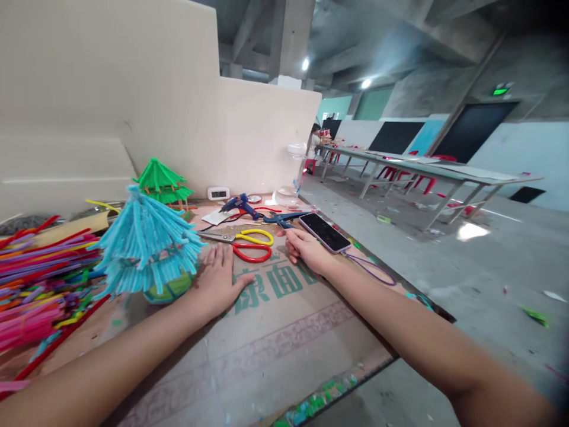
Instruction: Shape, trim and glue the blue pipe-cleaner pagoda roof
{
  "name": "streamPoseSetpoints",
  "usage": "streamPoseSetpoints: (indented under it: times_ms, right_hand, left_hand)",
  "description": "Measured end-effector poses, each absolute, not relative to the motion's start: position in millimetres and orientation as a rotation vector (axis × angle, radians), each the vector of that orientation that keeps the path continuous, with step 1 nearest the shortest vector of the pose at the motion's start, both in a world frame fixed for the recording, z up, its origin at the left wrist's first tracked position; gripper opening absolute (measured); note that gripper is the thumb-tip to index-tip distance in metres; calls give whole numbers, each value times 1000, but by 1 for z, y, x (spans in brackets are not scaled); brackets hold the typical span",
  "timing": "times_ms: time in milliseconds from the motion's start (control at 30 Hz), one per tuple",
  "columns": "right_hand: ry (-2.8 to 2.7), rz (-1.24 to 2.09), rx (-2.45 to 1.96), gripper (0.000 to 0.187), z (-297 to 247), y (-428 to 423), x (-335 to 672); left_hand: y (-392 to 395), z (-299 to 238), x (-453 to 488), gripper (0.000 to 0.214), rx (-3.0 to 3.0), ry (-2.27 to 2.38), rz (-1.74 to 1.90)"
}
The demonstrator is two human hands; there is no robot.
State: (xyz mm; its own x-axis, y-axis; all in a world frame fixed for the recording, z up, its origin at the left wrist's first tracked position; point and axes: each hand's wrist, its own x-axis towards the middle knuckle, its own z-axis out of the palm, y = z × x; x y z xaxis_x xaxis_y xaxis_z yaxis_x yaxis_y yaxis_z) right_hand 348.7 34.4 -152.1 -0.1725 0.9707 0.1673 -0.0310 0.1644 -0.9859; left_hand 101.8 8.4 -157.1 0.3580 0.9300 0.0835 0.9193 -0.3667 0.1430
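My left hand (217, 281) lies flat on the printed cardboard (275, 332), fingers spread and thumb stretched out. Right beside it stands a light-blue model (149, 243) with two tiers of fuzzy pipe-cleaner roofing and a green base; the fingers may touch its edge, but I cannot tell. My right hand (309, 252) rests near the phone (325, 231), its fingers curled together; what they hold, if anything, is hidden. Between the hands lie scissors (251, 245) with one yellow and one red handle loop. Dark-blue pliers (284, 219) lie just beyond my right fingertips.
Bundles of coloured pipe cleaners (40, 279) fill the left side. Behind the blue model stands a green one (162, 181). A blue glue gun (240, 204) and a small white digital clock (218, 193) sit near the partition (267, 130). A long table (400, 159) stands across the room.
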Motion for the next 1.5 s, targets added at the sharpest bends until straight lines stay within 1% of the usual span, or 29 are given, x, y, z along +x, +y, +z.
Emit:
streamPoseSetpoints:
  times_ms: [100,167,200,233,300,333,367,433,467,533,700,800,867,933,967,1000,1033,1067,1100,1133,1200,1267,1333,1433,1467,1500]
  right_hand:
    - [-1389,1227,-983,42,-151,34,348]
    - [-1379,1235,-984,42,-150,34,348]
    - [-1374,1237,-983,42,-149,34,348]
    - [-1369,1238,-983,41,-149,34,349]
    - [-1359,1237,-983,41,-148,34,349]
    - [-1355,1235,-984,41,-148,34,349]
    - [-1350,1232,-985,42,-148,34,349]
    - [-1343,1223,-995,42,-147,34,348]
    - [-1339,1215,-1003,43,-147,33,348]
    - [-1328,1194,-1025,44,-147,34,348]
    - [-1293,1164,-1096,42,-144,36,354]
    - [-1297,1215,-1132,42,-143,37,360]
    - [-1291,1245,-1137,42,-142,37,363]
    - [-1276,1266,-1126,43,-142,36,365]
    - [-1269,1276,-1118,44,-142,36,365]
    - [-1263,1289,-1111,45,-143,36,366]
    - [-1258,1303,-1105,46,-143,36,367]
    - [-1254,1316,-1101,46,-143,37,367]
    - [-1247,1327,-1098,46,-143,37,368]
    - [-1238,1332,-1095,46,-144,38,368]
    - [-1213,1331,-1090,45,-144,40,368]
    - [-1191,1317,-1091,45,-145,42,369]
    - [-1185,1298,-1097,45,-145,42,370]
    - [-1182,1282,-1110,43,-144,41,374]
    - [-1175,1285,-1112,43,-144,41,375]
    - [-1166,1290,-1110,43,-144,40,376]
  left_hand:
    - [7,-149,105,91,2489,1692,207]
    - [-10,-138,107,93,2516,1491,242]
    - [-22,-130,108,92,2536,1307,243]
    - [-34,-122,110,81,2539,1050,215]
    - [-53,-108,114,51,2420,518,138]
    - [-58,-104,116,44,2371,368,121]
    - [-59,-103,118,41,2390,430,227]
    - [-50,-110,120,39,2535,831,449]
    - [-41,-116,121,40,2602,968,477]
    - [-21,-129,120,41,2683,1106,491]
    - [22,-143,123,55,2670,1249,430]
    - [34,-143,136,66,2655,1244,381]
    - [27,-141,148,72,2648,1223,348]
    - [3,-135,159,70,2661,1108,322]
    - [-12,-130,162,66,2684,949,300]
    - [-26,-125,164,60,2669,608,294]
    - [-37,-119,163,48,2579,284,214]
    - [-43,-114,161,49,2473,101,121]
    - [-43,-110,159,57,2402,129,154]
    - [-37,-108,156,55,2378,321,270]
    - [-9,-110,155,52,2467,865,493]
    - [23,-119,162,55,2505,1056,508]
    - [40,-129,173,62,2544,1060,454]
    - [19,-136,186,65,2605,850,363]
    - [2,-135,185,65,2613,721,345]
    - [-15,-133,183,63,2543,473,299]
